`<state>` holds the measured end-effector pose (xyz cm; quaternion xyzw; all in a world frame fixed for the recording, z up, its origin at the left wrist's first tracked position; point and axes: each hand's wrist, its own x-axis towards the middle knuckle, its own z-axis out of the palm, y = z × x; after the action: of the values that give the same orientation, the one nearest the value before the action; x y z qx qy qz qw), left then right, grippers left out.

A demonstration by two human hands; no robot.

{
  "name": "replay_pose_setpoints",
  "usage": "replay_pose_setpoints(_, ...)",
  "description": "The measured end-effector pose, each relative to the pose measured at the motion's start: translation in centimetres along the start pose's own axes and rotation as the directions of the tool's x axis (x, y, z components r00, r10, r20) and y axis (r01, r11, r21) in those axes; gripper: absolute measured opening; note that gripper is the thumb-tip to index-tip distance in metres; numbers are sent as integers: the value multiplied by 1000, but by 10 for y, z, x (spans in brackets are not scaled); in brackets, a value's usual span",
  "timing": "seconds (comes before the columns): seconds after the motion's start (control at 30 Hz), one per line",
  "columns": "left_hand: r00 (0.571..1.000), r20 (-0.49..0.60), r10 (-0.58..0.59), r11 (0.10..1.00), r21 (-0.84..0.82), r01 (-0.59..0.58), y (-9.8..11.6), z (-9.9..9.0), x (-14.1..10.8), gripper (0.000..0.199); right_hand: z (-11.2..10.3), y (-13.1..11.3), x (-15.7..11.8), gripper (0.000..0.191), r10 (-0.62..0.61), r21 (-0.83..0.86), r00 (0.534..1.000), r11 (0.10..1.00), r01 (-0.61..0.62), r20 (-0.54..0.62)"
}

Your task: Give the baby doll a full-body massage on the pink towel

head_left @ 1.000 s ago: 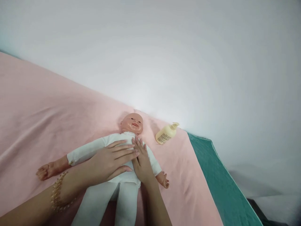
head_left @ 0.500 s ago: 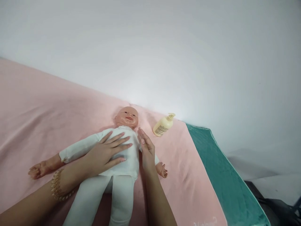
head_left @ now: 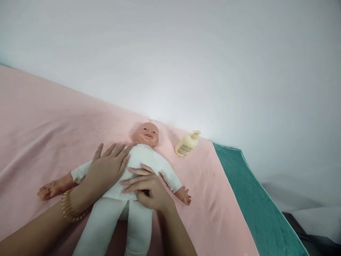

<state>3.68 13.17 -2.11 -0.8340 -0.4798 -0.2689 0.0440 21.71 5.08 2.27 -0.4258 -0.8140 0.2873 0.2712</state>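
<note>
Colour readout: pastels plus 1 teal block

Solid white on the doll suit [head_left: 145, 158], same across 2 sleeves [head_left: 172, 176] and 2 legs [head_left: 138, 227]. Pinkish tan on the doll head [head_left: 145, 134], red at the lips. Deeper orange-tan on the 2 doll hands [head_left: 49, 191]. Pale yellow on the pump bottle [head_left: 187, 144], with rows of dark print [head_left: 184, 149]. Gold on the beaded bracelet [head_left: 67, 208]. Solid light pink across the sheet [head_left: 213, 188]. Teal green on the cloth [head_left: 253, 192] at right, paler along the edge. Greyish white on the wall [head_left: 170, 53].
</note>
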Motion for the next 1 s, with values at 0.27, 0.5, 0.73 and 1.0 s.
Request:
replay_pose_setpoints(0.27,998,-26,-49,926,-376,35,0,-1,4,54,-2,15,1,52,166,-169,975,967,-191,-149)
replay_pose_setpoints(0.5,963,-155,219,807,-527,-268,5,-20,-6,42,5,25,-1,56,334,-155,865,897,-413,-373)
replay_pose_setpoints(0.73,733,116,670,626,-619,-474,12,-39,-1,36,7,29,0,53,387,-183,806,843,-506,-448)
replay_pose_setpoints(1.0,757,192,625,672,-627,-395,21,-32,1,39,6,32,0,53,405,-7,757,880,-476,-512)
